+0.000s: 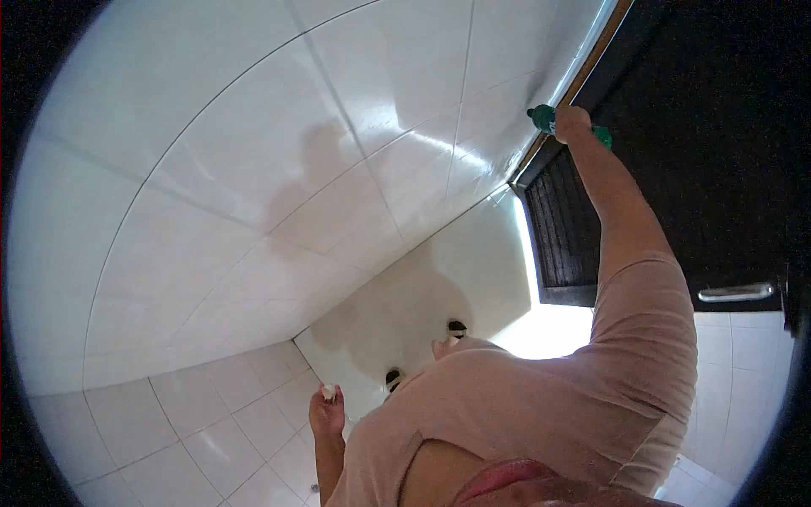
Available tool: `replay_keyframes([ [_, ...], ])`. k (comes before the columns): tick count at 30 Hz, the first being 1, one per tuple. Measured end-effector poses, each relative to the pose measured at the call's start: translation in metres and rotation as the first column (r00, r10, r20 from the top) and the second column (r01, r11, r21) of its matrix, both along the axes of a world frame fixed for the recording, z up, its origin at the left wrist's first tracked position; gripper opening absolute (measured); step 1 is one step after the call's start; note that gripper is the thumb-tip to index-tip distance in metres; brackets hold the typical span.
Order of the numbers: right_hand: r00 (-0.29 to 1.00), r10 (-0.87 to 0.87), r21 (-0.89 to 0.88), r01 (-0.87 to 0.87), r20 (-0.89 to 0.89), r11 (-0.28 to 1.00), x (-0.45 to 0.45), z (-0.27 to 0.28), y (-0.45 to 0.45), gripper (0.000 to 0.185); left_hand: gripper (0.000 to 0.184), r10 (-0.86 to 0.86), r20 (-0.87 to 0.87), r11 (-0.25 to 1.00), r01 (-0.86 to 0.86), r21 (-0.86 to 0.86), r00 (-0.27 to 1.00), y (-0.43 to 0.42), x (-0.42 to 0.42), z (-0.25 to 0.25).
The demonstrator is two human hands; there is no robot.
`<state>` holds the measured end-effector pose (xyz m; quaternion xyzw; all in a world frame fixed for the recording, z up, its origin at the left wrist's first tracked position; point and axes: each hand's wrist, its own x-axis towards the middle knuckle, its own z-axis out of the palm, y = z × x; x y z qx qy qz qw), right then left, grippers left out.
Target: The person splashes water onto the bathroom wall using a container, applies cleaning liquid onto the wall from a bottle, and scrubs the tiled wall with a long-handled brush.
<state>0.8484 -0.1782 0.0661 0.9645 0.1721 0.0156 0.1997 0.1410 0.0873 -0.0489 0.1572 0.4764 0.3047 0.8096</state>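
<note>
At 8 o'clock in the view, pale tiles (186,422) run up to the foot of a big white wall (194,177), which fills 10 o'clock. A soft gray shadow (308,190) falls on that wall near 11 o'clock. At 7 o'clock, the left hand (326,414) is low, with its fingers curled up around a small white thing (329,392); it is too small to tell what it is. One dark shoe (393,379) is at 6 o'clock and another dark shoe (456,329) is near 5 o'clock, both down by the pale floor (397,304). The pinkish shirt (524,406) is at 5 o'clock too, and bright light (549,334) shines at 4 o'clock. At 2 o'clock, the right hand (574,124) reaches far out and grips a green bottle (541,118) around its middle. The bottle is tilted, with its thin end toward 10 o'clock. Behind it, a black door (701,169) spreads toward 3 o'clock, with a shiny handle (735,292) just below 3 o'clock.
</note>
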Motion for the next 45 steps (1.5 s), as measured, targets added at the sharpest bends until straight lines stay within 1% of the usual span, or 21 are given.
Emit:
replay_keyframes([
  [2, 0.999, -0.045, 0.052, 0.044, 0.018, 0.998, 0.033, -0.015, -0.025, 0.026, 0.025, 0.001, -0.046, 1.0, -0.001, 0.006, 0.999, -0.016, 0.014, 0.009],
  [5, 0.996, -0.048, -0.042, 0.051, 0.071, 0.998, 0.061, -0.006, -0.023, 0.024, 0.024, 0.013, -0.025, 0.998, -0.014, -0.058, 1.0, -0.018, 0.014, 0.013],
  [6, 0.991, -0.085, -0.078, 0.093, 0.104, 0.993, 0.066, -0.004, -0.022, 0.024, 0.023, -0.081, -0.133, 0.996, 0.084, 0.021, 0.988, -0.019, 0.009, 0.012],
  [8, 0.982, -0.121, -0.112, 0.138, 0.146, 0.984, 0.068, 0.002, -0.015, 0.025, 0.023, -0.165, -0.238, 0.978, 0.19, 0.089, 0.957, -0.015, 0.005, 0.006],
  [10, 0.993, -0.05, -0.123, 0.063, 0.107, 0.99, 0.071, -0.001, -0.016, 0.024, 0.023, 0.021, -0.171, 0.99, -0.044, -0.132, 0.985, -0.024, 0.02, 0.03],
  [12, 0.996, -0.027, -0.073, 0.034, 0.09, 0.997, 0.073, -0.019, -0.017, 0.025, 0.022, 0.03, -0.174, 0.99, -0.053, -0.129, 0.984, -0.024, 0.02, 0.031],
  [14, 0.996, 0.009, -0.012, -0.008, 0.086, 1.0, 0.06, -0.018, -0.008, 0.026, 0.022, 0.054, -0.164, 0.991, -0.074, -0.116, 0.985, -0.025, 0.015, 0.029],
  [16, 0.998, 0.064, -0.05, -0.064, -0.018, 0.997, 0.013, -0.003, 0.003, 0.027, 0.022, 0.0, -0.126, 0.993, -0.014, -0.116, 0.992, -0.02, 0.008, 0.02],
  [17, 0.997, 0.069, -0.056, -0.07, -0.016, 0.996, -0.008, 0.003, 0.009, 0.027, 0.022, 0.004, -0.124, 0.992, -0.02, -0.122, 0.992, -0.017, 0.002, 0.01],
  [19, 0.961, 0.277, 0.027, -0.276, -0.022, 0.961, -0.05, 0.007, 0.029, 0.026, 0.022, -0.156, -0.154, 0.986, 0.162, 0.025, 0.976, -0.006, -0.011, -0.008],
  [20, 0.956, 0.293, 0.029, -0.292, -0.023, 0.956, -0.073, 0.009, 0.04, 0.026, 0.022, -0.14, -0.155, 0.989, 0.146, 0.027, 0.978, -0.002, -0.016, -0.009],
  [23, 0.882, 0.465, 0.059, -0.461, -0.077, 0.885, -0.14, 0.013, 0.097, 0.031, 0.023, -0.052, 0.198, 0.998, 0.055, -0.012, 0.979, 0.014, -0.032, -0.006],
  [25, 0.855, 0.51, 0.081, -0.504, -0.097, 0.86, -0.19, 0.007, 0.137, 0.033, 0.025, -0.143, 0.162, 0.989, 0.136, 0.055, 0.976, 0.03, -0.053, -0.031],
  [27, 0.817, 0.562, 0.149, -0.545, -0.125, 0.825, -0.254, 0.01, 0.182, 0.032, 0.025, 0.02, 0.25, 0.998, -0.003, -0.068, 0.968, 0.037, -0.066, -0.014],
  [29, 0.785, 0.594, 0.185, -0.566, -0.176, 0.804, -0.323, 0.006, 0.247, 0.028, 0.025, 0.071, 0.264, 0.992, -0.041, -0.119, 0.962, 0.065, -0.1, -0.027],
  [31, 0.746, 0.626, 0.19, -0.597, -0.225, 0.779, -0.39, -0.001, 0.3, 0.031, 0.025, 0.115, 0.267, 0.986, -0.078, -0.146, 0.957, 0.078, -0.137, -0.031],
  [33, 0.702, 0.627, 0.155, -0.616, -0.337, 0.772, -0.454, 0.005, 0.347, 0.042, 0.025, 0.167, 0.317, 0.985, -0.145, -0.093, 0.934, 0.083, -0.169, -0.025],
  [37, 0.551, 0.758, 0.212, -0.741, -0.349, 0.637, -0.553, 0.012, 0.417, 0.043, 0.026, 0.282, 0.352, 0.958, -0.282, -0.05, 0.893, 0.081, -0.232, -0.035],
  [40, 0.523, 0.788, 0.251, -0.756, -0.324, 0.605, -0.614, 0.017, 0.469, 0.045, 0.027, 0.414, 0.342, 0.904, -0.425, -0.045, 0.844, 0.076, -0.271, -0.035],
  [43, 0.507, 0.771, 0.235, -0.754, -0.384, 0.613, -0.655, 0.031, 0.498, 0.049, 0.036, 0.443, 0.393, 0.877, -0.48, -0.004, 0.806, 0.068, -0.298, -0.03],
  [45, 0.509, 0.77, 0.296, -0.722, -0.385, 0.625, -0.666, 0.031, 0.499, 0.048, 0.042, 0.373, 0.333, 0.897, -0.428, 0.107, 0.866, 0.061, -0.306, -0.024],
])
